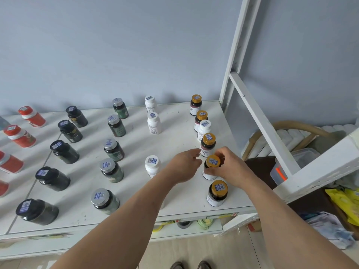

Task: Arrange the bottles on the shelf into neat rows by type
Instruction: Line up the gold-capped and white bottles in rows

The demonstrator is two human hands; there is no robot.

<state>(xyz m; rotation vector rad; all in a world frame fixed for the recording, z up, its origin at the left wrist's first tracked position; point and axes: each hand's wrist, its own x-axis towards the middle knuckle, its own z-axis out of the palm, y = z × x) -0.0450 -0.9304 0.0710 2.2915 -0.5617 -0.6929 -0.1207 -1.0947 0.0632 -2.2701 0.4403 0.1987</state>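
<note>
Gold-capped dark glass bottle point(212, 167): label half hidden by my right hand point(230, 165) gripping it; left hand point(184, 165) loose beside, holding nothing.

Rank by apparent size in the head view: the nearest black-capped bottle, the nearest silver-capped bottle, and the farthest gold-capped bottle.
1. Nearest black-capped bottle, largest.
2. Nearest silver-capped bottle.
3. Farthest gold-capped bottle, smallest.

This is how they look only: the first two stand much closer to the camera, so true sizes stay unsure.
</note>
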